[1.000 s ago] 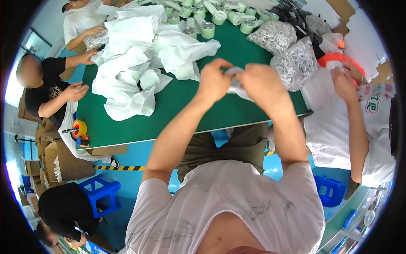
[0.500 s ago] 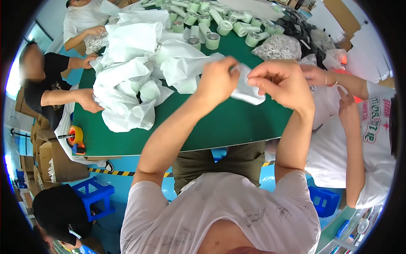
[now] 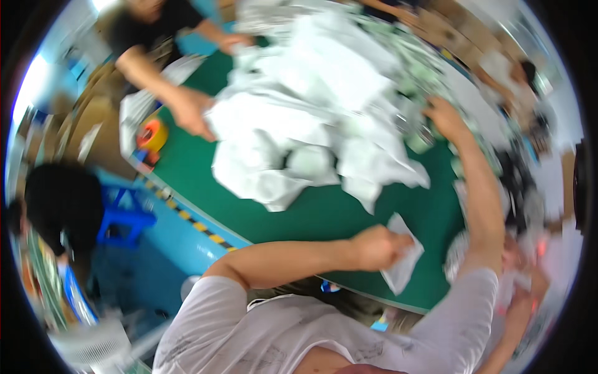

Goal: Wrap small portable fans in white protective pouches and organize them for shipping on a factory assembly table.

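My left hand (image 3: pixel 379 248) is closed on a small white bag (image 3: pixel 403 265), thin and limp, above the near part of the green table (image 3: pixel 261 225). My right hand (image 3: pixel 446 118) is stretched out among pale green devices (image 3: pixel 421 139) that have round metallic ends; its fingers are smeared, and whether they grip one cannot be told. Left of it lies a big heap of filled white bags (image 3: pixel 274 124), with a pale green rounded shape showing inside one.
Across the left corner, a co-worker's hand (image 3: pixel 192 112) touches the heap. An orange tape dispenser (image 3: pixel 151 138) sits at the table's left edge. A blue stool (image 3: pixel 124 215) stands on the floor. At right are a clear bag of small parts (image 3: pixel 456 255) and another person's arm (image 3: pixel 520 311).
My view has turned toward the right, blurring the picture. My hands have parted: the left keeps the white bag, while the right has left it and reached out to the green devices.
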The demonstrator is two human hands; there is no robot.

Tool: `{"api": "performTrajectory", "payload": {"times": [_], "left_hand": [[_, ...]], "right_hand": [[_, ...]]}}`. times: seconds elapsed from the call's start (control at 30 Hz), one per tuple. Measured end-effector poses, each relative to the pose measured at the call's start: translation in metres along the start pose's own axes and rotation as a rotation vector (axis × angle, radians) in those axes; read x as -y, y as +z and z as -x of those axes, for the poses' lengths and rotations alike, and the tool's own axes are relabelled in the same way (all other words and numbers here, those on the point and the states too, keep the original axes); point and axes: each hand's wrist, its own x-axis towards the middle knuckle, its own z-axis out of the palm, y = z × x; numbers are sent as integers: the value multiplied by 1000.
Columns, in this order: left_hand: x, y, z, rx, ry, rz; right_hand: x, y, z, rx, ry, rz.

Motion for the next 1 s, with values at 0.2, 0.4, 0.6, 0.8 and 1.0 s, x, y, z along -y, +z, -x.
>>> {"api": "performTrajectory", "payload": {"times": [0.2,0.4,0.6,0.8,1.0], "left_hand": [[-9,8,4,10,-82,14],[-7,8,2,24,-106,47],[1,0,1,85,-192,-16],[3,1,-13,-44,-170,13],[-2,-6,-20,38,-366,75]], "right_hand": [[7,9,-7,-4,-244,62],[-6,20,2,-59,-351,57],[-21,3,12,-124,-347,198],[30,-60,98,60,202,371],[206,-114,210,-545,887,-353]]}}
